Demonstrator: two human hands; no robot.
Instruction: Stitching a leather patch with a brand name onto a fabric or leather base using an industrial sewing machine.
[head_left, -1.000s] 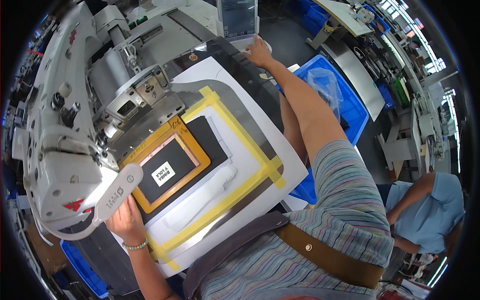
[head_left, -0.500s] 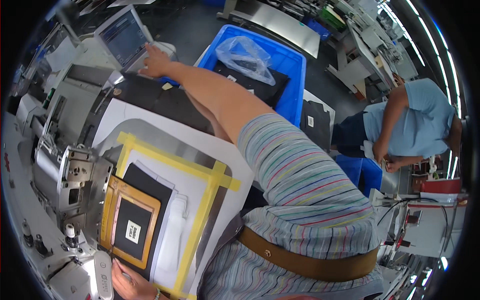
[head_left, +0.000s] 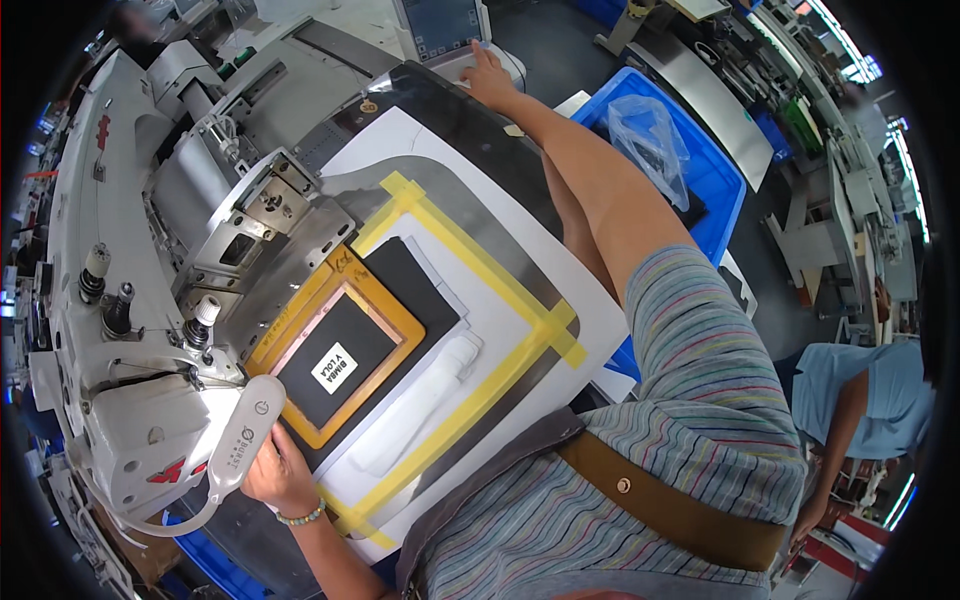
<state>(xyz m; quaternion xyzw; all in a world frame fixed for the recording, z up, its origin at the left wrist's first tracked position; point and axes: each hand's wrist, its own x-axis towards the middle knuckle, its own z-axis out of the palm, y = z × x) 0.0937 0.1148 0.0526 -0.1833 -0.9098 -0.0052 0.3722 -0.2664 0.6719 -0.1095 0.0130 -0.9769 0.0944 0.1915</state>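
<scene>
Our left hand (head_left: pixel 280 475) is at the yellow clamp frame's (head_left: pixel 408 332) near corner, fingertips partly behind the lamp head (head_left: pixel 245 435); we cannot tell whether it grips. Our right hand (head_left: pixel 488 80), loosely open, extends a finger beside the touchscreen (head_left: pixel 437 25). Black material (head_left: pixel 362 325) bearing a white label (head_left: pixel 334 370) shows inside the frame.

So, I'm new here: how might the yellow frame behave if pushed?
The yellow frame is probably stiff, as its sides look straight. Lying flat, it seems unlikely to roll. It may resist sliding: one side adjoins the metal bracket.
</scene>
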